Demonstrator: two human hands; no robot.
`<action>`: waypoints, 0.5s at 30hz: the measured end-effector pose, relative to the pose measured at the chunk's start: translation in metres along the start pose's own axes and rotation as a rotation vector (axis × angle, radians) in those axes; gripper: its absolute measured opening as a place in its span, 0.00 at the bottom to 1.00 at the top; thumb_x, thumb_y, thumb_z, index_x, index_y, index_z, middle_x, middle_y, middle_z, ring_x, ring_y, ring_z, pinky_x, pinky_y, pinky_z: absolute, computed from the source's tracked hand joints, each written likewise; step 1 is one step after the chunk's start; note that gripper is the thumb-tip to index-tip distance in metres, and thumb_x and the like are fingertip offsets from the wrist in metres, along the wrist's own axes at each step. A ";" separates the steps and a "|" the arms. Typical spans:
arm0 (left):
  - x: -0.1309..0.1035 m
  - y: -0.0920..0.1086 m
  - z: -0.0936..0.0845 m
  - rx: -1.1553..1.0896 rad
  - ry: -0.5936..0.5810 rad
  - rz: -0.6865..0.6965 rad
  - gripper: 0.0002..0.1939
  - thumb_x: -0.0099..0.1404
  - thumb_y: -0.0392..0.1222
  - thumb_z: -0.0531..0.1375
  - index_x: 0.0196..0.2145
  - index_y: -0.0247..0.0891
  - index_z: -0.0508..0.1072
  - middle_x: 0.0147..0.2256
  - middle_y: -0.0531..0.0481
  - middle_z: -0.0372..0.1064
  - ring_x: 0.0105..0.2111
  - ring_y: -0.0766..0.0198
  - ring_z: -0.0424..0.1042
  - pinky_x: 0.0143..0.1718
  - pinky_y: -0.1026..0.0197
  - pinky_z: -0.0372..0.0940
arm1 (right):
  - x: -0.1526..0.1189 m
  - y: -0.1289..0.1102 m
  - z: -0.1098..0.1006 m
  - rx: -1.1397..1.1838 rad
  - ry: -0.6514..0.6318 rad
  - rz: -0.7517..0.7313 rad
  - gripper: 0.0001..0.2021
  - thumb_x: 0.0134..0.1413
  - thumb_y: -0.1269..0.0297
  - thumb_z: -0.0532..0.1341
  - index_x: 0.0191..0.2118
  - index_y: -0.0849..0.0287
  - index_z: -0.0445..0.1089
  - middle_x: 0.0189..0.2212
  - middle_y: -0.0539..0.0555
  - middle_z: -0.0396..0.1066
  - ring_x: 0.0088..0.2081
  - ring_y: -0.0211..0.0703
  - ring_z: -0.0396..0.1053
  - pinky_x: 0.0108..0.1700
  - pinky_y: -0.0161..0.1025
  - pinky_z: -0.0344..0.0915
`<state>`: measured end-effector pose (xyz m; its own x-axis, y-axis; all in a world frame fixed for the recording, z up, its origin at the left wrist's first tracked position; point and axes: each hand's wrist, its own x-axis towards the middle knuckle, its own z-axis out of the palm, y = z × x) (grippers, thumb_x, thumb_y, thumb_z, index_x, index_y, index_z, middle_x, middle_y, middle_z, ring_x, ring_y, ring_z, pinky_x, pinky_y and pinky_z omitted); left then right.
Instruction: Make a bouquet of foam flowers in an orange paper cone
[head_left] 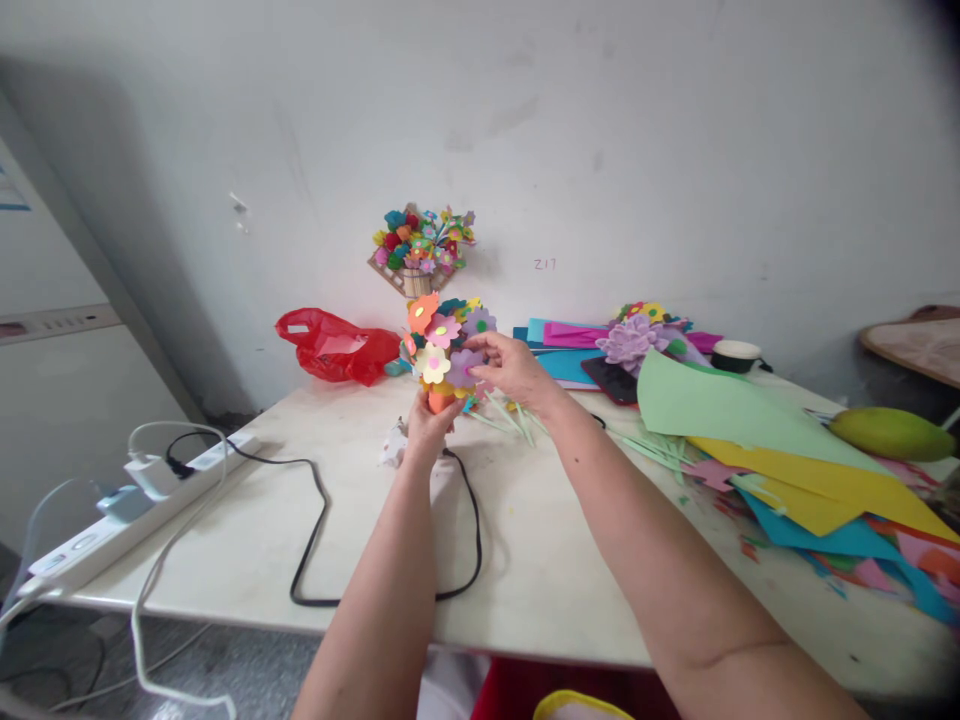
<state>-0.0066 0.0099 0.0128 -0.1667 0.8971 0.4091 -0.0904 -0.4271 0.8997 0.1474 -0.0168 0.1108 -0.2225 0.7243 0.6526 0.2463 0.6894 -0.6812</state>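
Note:
A bunch of colourful foam flowers (433, 363) stands upright in a small orange pot (440, 401) over the middle of the table. My left hand (430, 422) is closed around the pot from below. My right hand (506, 365) reaches in from the right, its thumb and fingers closed on the edge of a purple flower (464, 368) at the bunch's right side. Just behind and below my left hand lies a whitish object (393, 443), partly hidden, with a black cable (478, 520) near it.
A red plastic bag (337, 345) lies at the back left. On the left edge sits a power strip (150, 515) with plugs. Foam sheets (750, 410), pale green strips (514, 415), a phone (611, 380) and a green-yellow fruit (891, 433) are rightward. A flower basket (417, 282) hangs on the wall.

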 end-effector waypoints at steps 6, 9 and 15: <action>0.001 -0.002 0.000 0.007 -0.009 0.014 0.24 0.44 0.49 0.69 0.33 0.38 0.63 0.19 0.60 0.61 0.14 0.74 0.56 0.15 0.69 0.53 | 0.000 0.002 0.001 -0.032 -0.001 -0.009 0.17 0.41 0.75 0.60 0.42 0.59 0.70 0.37 0.51 0.75 0.31 0.35 0.70 0.33 0.35 0.68; 0.000 -0.002 0.000 0.016 -0.005 0.012 0.24 0.43 0.49 0.69 0.33 0.38 0.64 0.19 0.60 0.61 0.14 0.75 0.56 0.15 0.69 0.53 | 0.001 0.004 0.003 -0.044 -0.001 -0.016 0.18 0.41 0.75 0.60 0.42 0.59 0.70 0.37 0.52 0.75 0.31 0.35 0.70 0.33 0.34 0.67; -0.001 -0.001 0.001 -0.003 -0.009 0.021 0.24 0.43 0.49 0.69 0.33 0.37 0.64 0.20 0.60 0.61 0.14 0.75 0.56 0.15 0.69 0.53 | 0.000 0.003 0.001 -0.100 0.016 -0.025 0.19 0.41 0.76 0.60 0.43 0.60 0.71 0.38 0.52 0.75 0.29 0.33 0.67 0.33 0.33 0.65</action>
<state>-0.0056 0.0098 0.0117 -0.1594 0.8891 0.4292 -0.0896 -0.4459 0.8906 0.1469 -0.0150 0.1081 -0.2150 0.7059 0.6749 0.3342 0.7025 -0.6283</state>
